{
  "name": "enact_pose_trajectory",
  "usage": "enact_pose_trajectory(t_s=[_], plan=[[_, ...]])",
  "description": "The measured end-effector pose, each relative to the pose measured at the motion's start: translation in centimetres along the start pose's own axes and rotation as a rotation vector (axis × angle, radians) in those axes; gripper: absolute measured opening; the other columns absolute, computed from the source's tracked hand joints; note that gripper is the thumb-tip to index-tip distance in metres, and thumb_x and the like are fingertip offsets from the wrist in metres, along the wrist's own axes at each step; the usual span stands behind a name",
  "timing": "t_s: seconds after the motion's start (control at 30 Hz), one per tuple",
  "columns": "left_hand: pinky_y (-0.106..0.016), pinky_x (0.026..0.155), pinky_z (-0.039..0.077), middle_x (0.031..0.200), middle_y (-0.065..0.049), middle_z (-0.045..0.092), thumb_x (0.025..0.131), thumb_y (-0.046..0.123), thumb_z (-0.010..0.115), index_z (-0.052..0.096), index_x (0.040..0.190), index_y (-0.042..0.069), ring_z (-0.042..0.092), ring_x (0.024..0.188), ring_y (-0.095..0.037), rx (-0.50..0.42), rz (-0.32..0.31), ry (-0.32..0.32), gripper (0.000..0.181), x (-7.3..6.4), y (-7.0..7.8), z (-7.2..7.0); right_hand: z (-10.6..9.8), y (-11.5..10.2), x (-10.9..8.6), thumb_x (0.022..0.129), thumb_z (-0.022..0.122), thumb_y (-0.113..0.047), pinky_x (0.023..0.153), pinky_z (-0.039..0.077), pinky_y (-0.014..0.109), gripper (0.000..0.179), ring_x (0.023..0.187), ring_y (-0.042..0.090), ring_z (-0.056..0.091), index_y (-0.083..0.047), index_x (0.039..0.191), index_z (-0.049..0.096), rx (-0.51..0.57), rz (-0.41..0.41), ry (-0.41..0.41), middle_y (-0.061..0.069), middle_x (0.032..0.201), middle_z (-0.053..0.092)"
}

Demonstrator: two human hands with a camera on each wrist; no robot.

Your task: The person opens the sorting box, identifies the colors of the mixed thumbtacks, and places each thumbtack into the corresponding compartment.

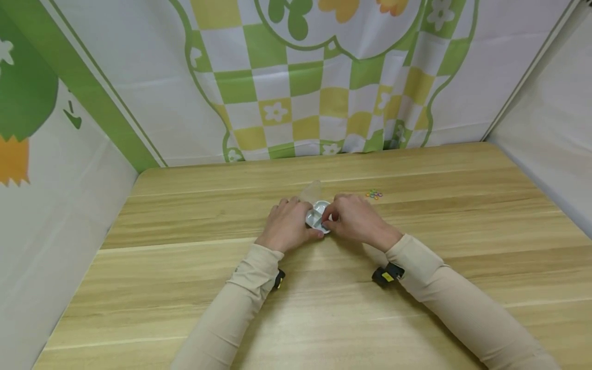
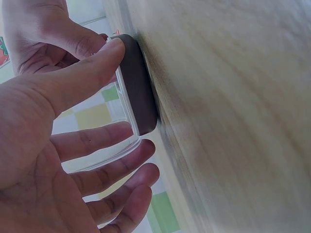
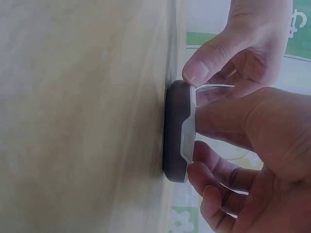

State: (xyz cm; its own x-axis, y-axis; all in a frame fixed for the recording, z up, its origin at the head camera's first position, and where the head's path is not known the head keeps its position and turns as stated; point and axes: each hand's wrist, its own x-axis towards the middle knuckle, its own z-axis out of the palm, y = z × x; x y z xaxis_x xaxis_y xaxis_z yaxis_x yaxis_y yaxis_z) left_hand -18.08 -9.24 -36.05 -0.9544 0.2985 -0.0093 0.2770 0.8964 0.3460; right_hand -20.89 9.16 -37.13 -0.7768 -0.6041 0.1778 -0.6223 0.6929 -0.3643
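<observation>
A small round pill box [image 1: 314,218] with a white, divided inside sits on the wooden table. Its clear lid [image 1: 311,190] stands raised at the far side. From the left, my left hand [image 1: 288,223] grips the box between thumb and fingers. In the left wrist view the box's dark outer wall [image 2: 138,87] lies against the tabletop. My right hand [image 1: 356,218] has its thumb and index fingertips down inside a compartment, while other fingers touch the rim in the right wrist view. Whether those fingertips pinch anything is hidden.
Several tiny coloured rings [image 1: 374,194] lie in a loose cluster beyond my right hand. The wooden table [image 1: 185,288] reaches back to a green, yellow and white checked curtain [image 1: 305,103]. White fabric walls stand at both sides.
</observation>
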Motion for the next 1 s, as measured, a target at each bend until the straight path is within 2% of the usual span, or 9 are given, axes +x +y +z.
enact_pose_trajectory(t_s=[0.43, 1.0], plan=[[-0.045, 0.086, 0.043, 0.102, -0.006, 0.064, 0.079, 0.039, 0.088, 0.072, 0.108, 0.007, 0.054, 0.096, -0.027, -0.010, -0.002, -0.004, 0.046, -0.01, 0.00, -0.13, -0.09, -0.14, 0.18, 0.087, 0.080, -0.016, 0.056, 0.039, 0.030, 0.008, 0.065, 0.014, 0.050, -0.013, 0.095, 0.083, 0.000, 0.034, -0.036, -0.002, 0.076, 0.059], [-0.044, 0.084, 0.043, 0.103, -0.006, 0.064, 0.079, 0.039, 0.088, 0.072, 0.109, 0.008, 0.054, 0.094, -0.027, -0.001, 0.002, 0.001, 0.047, -0.01, -0.03, -0.10, 0.05, -0.11, 0.15, 0.087, 0.081, -0.017, 0.057, 0.040, 0.030, 0.009, 0.065, 0.013, 0.051, -0.012, 0.094, 0.083, -0.001, 0.031, -0.030, -0.002, 0.075, 0.059]])
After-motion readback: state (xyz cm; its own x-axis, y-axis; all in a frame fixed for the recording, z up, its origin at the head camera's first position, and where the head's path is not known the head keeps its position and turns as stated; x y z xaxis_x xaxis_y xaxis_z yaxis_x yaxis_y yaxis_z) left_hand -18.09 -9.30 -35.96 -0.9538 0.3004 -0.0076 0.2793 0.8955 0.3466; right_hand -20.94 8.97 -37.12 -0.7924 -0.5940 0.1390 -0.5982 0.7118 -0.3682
